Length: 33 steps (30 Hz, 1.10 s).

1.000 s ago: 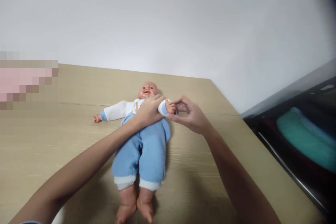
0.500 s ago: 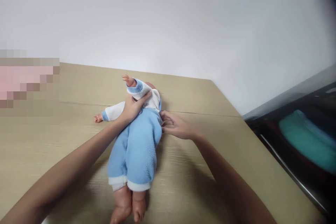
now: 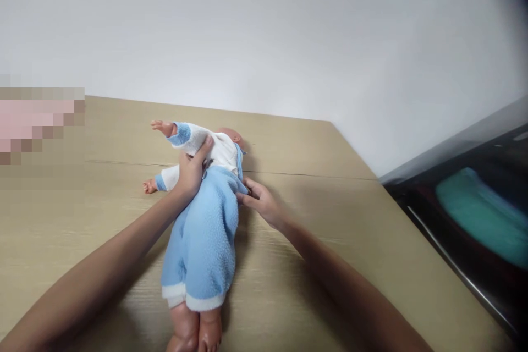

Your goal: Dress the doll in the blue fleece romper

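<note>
A baby doll (image 3: 204, 231) in a blue romper with white sleeves lies rolled onto its side on the wooden table (image 3: 313, 242), head towards the far wall. My left hand (image 3: 190, 171) is closed round its upper white sleeve near the shoulder, and that arm sticks up and left. My right hand (image 3: 256, 198) pinches the blue fabric at the doll's back. The doll's other arm rests on the table at the left. Its bare feet point towards me.
A white wall stands behind the table. To the right, past the table's edge, is a dark container (image 3: 474, 214) with a teal cloth (image 3: 482, 214) in it. A pixelated pink patch (image 3: 39, 121) sits at the far left.
The doll lay on its back a second ago; it has been rolled onto its side to the left. My left hand swung its arm up and over, and my right hand moved to its back.
</note>
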Motion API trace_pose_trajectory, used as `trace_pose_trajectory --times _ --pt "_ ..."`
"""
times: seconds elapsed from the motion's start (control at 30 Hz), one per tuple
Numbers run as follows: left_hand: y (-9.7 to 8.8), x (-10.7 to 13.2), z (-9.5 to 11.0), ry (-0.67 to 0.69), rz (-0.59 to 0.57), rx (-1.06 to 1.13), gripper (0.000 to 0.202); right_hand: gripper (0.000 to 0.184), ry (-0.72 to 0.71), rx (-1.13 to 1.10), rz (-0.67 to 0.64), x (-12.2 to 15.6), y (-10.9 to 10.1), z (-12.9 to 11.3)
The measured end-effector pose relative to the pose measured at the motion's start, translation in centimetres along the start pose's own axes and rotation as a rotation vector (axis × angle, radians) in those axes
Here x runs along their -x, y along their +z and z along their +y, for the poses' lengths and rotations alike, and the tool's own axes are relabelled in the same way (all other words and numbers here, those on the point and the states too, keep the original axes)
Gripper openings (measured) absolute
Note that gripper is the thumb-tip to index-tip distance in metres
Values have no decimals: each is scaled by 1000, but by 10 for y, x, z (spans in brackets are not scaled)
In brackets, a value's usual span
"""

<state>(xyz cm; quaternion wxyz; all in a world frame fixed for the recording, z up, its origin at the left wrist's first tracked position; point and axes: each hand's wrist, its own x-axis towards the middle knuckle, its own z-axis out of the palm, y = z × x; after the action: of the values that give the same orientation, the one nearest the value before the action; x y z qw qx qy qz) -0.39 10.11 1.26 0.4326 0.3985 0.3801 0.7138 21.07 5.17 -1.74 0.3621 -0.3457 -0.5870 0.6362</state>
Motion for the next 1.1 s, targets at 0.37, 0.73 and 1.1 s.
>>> trace_pose_trajectory --times 0.37,0.73,1.1 --pt "0 2 -3 20 132 30 56 53 -44 -148 36 4 26 0" --pt "-8 0 -5 -76 40 131 58 59 23 -307 42 -9 19 5" --pt "-8 2 -5 -119 -27 125 57 47 -448 504 328 3 17 -36"
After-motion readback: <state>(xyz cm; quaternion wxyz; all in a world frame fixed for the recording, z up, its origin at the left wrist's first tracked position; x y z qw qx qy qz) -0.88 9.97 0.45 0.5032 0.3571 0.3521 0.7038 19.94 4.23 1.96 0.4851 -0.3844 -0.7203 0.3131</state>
